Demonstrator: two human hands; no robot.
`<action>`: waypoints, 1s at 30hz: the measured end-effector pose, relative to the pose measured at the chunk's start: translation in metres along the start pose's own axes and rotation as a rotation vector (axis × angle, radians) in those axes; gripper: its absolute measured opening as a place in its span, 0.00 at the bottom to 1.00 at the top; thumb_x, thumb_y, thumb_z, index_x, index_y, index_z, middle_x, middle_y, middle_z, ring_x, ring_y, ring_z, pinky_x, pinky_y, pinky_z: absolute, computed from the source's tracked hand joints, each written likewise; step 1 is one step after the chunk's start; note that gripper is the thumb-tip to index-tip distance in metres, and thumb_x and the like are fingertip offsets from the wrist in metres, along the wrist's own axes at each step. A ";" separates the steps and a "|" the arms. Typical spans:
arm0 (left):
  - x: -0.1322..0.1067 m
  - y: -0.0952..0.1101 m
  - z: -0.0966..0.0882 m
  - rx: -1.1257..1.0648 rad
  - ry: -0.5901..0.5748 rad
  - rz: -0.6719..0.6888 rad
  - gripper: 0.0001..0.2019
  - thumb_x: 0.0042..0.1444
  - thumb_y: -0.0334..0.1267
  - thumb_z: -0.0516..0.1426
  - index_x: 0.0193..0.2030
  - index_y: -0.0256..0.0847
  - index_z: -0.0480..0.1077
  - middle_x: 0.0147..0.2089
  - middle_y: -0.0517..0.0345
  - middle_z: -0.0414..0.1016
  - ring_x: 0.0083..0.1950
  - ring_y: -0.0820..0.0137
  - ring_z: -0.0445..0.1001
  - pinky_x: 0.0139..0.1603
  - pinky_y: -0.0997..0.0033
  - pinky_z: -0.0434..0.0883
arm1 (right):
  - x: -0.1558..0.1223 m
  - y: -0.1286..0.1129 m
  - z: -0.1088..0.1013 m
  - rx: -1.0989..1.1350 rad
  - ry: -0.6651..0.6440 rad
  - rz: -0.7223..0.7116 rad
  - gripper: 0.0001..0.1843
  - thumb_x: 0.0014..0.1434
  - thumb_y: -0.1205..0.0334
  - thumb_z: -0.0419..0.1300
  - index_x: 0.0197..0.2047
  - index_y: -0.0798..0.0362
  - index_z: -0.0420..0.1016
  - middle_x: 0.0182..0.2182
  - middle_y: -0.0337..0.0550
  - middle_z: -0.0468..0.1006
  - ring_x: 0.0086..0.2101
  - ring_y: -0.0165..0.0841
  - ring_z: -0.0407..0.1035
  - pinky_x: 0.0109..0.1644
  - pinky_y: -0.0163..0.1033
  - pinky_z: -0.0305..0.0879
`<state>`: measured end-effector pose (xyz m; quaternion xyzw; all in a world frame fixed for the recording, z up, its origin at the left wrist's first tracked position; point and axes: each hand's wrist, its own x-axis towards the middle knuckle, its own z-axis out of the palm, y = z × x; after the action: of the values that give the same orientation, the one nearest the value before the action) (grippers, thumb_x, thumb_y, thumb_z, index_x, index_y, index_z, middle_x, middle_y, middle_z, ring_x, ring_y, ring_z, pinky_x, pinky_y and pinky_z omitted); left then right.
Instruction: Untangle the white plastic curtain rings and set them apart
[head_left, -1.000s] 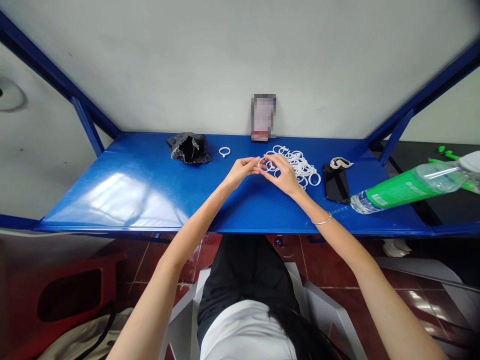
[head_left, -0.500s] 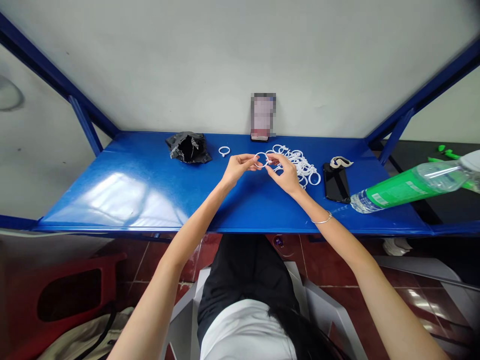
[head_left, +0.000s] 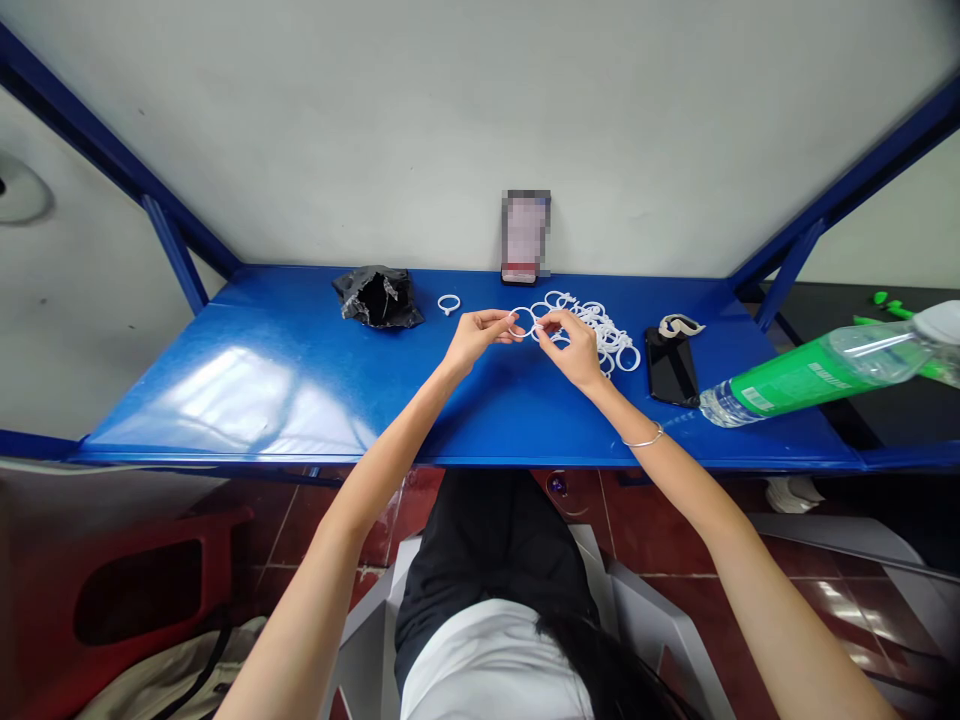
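A thin white ring (head_left: 520, 309) is held up between my two hands over the blue table. My left hand (head_left: 477, 337) pinches its left side between thumb and fingers. On its right side, my right hand (head_left: 571, 347) closes thumb and fingertips, covering the part they grip. Just behind and beside my right hand lies a tangled pile of white rings (head_left: 609, 335), partly hidden by that hand. One more white ring (head_left: 448, 303), with a small knob on its edge, lies alone beyond my left hand.
A crumpled black plastic bag (head_left: 379, 297) sits open at the back left. One phone (head_left: 525, 240) leans on the wall; a black phone (head_left: 671, 368) lies at right beneath a pale curled strip (head_left: 681, 325). A green-labelled bottle (head_left: 814, 370) stands at the right on the blue table (head_left: 300, 340).
My right thumb and fingertips have drawn closer together on the ring's right side. My left hand keeps its pinch in nearly the same place.
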<state>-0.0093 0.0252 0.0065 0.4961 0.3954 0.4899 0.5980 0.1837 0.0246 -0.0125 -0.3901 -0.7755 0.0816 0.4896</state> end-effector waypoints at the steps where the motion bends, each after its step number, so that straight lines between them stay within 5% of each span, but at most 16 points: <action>1: 0.000 -0.001 0.000 0.006 -0.002 0.006 0.24 0.46 0.53 0.70 0.40 0.33 0.78 0.35 0.47 0.82 0.36 0.66 0.80 0.43 0.67 0.73 | 0.000 0.000 0.000 0.000 0.001 -0.006 0.05 0.64 0.60 0.57 0.37 0.50 0.73 0.34 0.43 0.79 0.33 0.35 0.74 0.41 0.42 0.74; 16: -0.001 -0.008 -0.001 0.362 -0.155 0.266 0.36 0.51 0.51 0.67 0.64 0.36 0.65 0.39 0.53 0.80 0.39 0.67 0.79 0.45 0.67 0.76 | 0.001 -0.001 -0.001 0.034 0.046 -0.047 0.03 0.62 0.64 0.58 0.35 0.49 0.71 0.31 0.41 0.78 0.30 0.34 0.72 0.38 0.42 0.72; 30: -0.001 -0.007 -0.002 0.635 -0.100 0.433 0.26 0.56 0.49 0.63 0.58 0.37 0.70 0.33 0.58 0.79 0.33 0.72 0.76 0.40 0.73 0.74 | 0.000 -0.006 -0.002 0.063 0.008 -0.034 0.03 0.62 0.63 0.57 0.35 0.49 0.71 0.32 0.41 0.77 0.30 0.34 0.71 0.37 0.42 0.71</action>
<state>-0.0101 0.0244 -0.0010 0.7519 0.3839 0.4332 0.3157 0.1821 0.0197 -0.0087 -0.3618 -0.7771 0.0962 0.5060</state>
